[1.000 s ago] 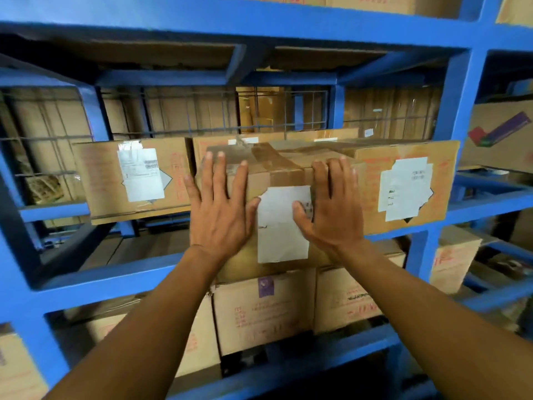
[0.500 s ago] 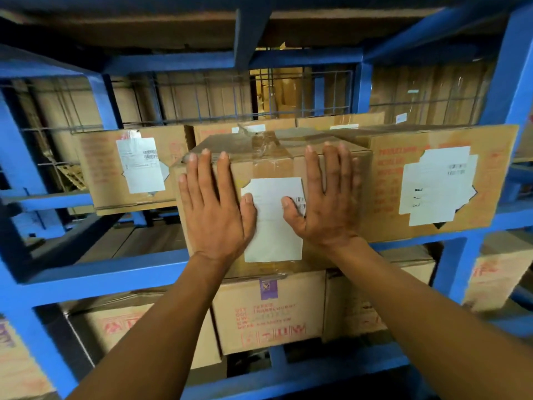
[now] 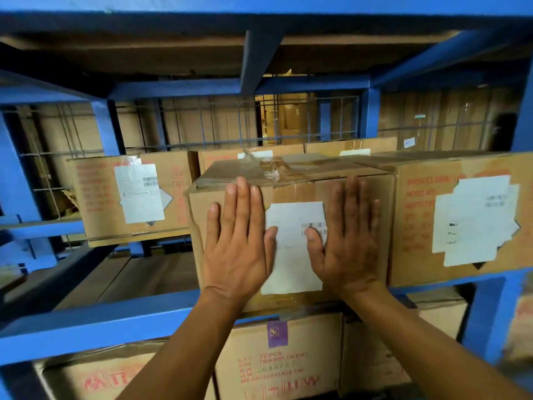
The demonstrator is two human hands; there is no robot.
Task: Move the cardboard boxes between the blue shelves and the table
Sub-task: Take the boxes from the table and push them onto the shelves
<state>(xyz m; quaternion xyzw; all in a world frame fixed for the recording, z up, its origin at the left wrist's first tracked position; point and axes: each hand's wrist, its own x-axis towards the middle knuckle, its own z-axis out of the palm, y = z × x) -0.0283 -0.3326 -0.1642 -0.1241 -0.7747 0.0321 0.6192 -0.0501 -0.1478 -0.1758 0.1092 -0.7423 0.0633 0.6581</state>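
We held both grips flat against the front face of a brown, tape-sealed cardboard box point(image 3: 297, 189), which sat at the front edge of the middle blue metal shelf point(image 3: 95, 323). Our left grip point(image 3: 239, 246) was spread, fingers straight and pointing up, its palm on the cardboard just left of a white rectangular paper label point(image 3: 291, 264), its thumb tip touching the label's left edge. Our right grip point(image 3: 346, 243) was spread the same way just right of the label, with its thumb tip on the printed barcode. Close against the box's right side, with no gap that we could see, stood a wider brown carton with red print and a torn white label point(image 3: 415, 223). Toward the shelf's left end, apart from our box, stood a brown carton with a white label point(image 3: 95, 197), set farther back. On the shelf below sat a brown carton with a purple square sticker point(image 3: 277, 368). A grey wire mesh point(image 3: 202, 125) closed the shelf's rear edge.
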